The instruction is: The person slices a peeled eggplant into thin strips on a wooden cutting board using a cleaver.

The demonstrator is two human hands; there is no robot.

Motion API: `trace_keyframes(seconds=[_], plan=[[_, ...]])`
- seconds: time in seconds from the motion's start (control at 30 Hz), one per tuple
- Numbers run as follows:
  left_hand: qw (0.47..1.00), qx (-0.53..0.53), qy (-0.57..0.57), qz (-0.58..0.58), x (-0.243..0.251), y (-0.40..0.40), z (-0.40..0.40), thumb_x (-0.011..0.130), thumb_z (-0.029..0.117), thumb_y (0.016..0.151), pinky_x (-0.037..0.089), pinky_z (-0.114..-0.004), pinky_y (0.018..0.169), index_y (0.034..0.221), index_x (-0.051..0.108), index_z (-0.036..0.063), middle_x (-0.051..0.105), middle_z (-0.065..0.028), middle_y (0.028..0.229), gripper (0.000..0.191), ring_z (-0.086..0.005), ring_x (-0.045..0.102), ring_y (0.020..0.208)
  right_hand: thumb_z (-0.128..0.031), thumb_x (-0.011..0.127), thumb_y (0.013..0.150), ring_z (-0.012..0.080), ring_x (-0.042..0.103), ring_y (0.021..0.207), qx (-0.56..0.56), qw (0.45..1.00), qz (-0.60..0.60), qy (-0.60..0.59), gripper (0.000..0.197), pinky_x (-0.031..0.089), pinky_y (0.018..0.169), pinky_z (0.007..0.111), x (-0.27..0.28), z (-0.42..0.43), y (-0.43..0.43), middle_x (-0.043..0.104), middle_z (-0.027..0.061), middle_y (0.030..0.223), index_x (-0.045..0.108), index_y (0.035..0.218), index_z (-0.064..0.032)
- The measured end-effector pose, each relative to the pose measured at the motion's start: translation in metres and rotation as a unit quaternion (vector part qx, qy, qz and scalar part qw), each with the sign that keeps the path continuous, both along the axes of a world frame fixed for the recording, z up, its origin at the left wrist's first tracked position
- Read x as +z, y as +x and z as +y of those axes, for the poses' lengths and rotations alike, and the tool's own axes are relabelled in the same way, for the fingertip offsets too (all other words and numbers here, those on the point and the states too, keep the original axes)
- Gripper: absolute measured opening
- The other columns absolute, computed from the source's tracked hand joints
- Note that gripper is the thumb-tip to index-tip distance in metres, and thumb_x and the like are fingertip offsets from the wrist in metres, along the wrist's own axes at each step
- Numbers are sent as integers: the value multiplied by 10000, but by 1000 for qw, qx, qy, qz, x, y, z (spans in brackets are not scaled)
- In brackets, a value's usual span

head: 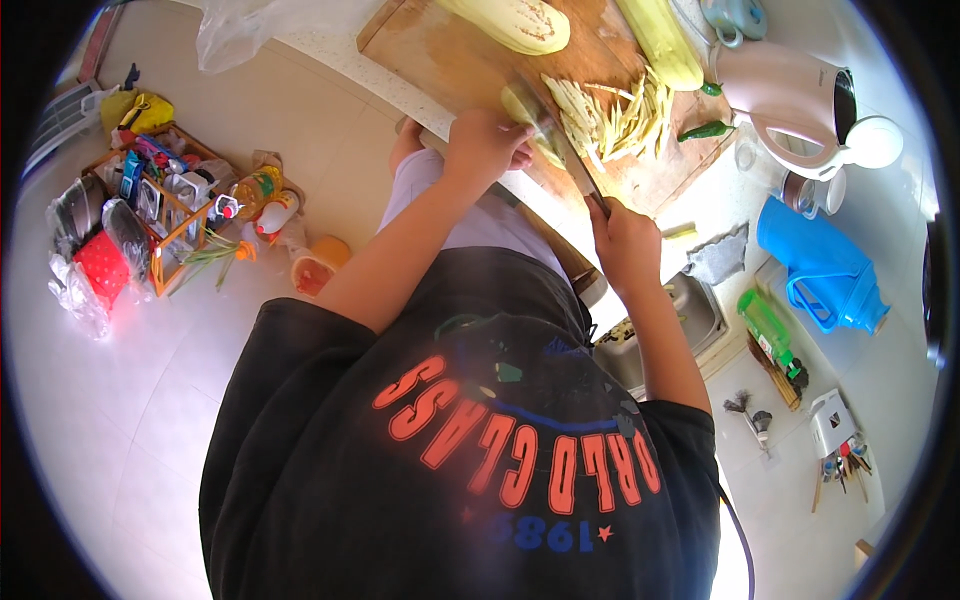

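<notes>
My right hand is closed around the handle of a kitchen knife, whose blade stands over a wooden cutting board. Left of the blade, my left hand rests its bent fingers at pale, peeled eggplant-like slices; whether it grips them cannot be told. A heap of cut pale strips lies right of the blade. Farther back on the board are a peeled long vegetable and a yellow-green one. Green chili peppers lie near the right edge.
Right of the board stand a pink electric kettle, glass jars and a blue thermos flask. A grey cloth lies by the steel sink, near a green bottle. A cluttered rack stands on the floor at left.
</notes>
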State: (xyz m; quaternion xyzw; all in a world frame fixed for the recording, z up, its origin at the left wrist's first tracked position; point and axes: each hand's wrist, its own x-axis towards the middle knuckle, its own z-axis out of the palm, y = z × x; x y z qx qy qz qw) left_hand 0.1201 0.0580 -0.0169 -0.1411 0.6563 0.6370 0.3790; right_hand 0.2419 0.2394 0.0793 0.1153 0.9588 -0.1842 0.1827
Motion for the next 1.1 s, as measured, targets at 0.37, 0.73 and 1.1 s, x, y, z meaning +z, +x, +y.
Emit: trace_keyframes(seconds=[0.37,0.73,1.1], plan=[[998,-43,23,-40,6,-11,-2,698,104,950,633,-290,564,884,674,-138,724,-197,769,252,-237,748,657,-327,555,1029,391,647,608,63,997,-31,15,335,510,602,486,0,8,-13,644,165,633,634,830,-69],[998,-33,29,-52,-10,-10,-2,684,105,935,596,-295,512,838,687,-104,721,-184,707,230,-227,737,591,-311,586,1017,406,636,605,66,998,12,11,324,496,587,502,-21,-13,-36,631,197,630,643,853,-37],[998,-58,25,-16,-9,-8,-3,690,178,945,597,-275,512,793,701,-79,740,-158,716,299,-190,733,577,-340,601,996,387,665,634,50,995,88,-1,347,528,601,478,-18,-4,-63,655,180,659,669,815,-51]])
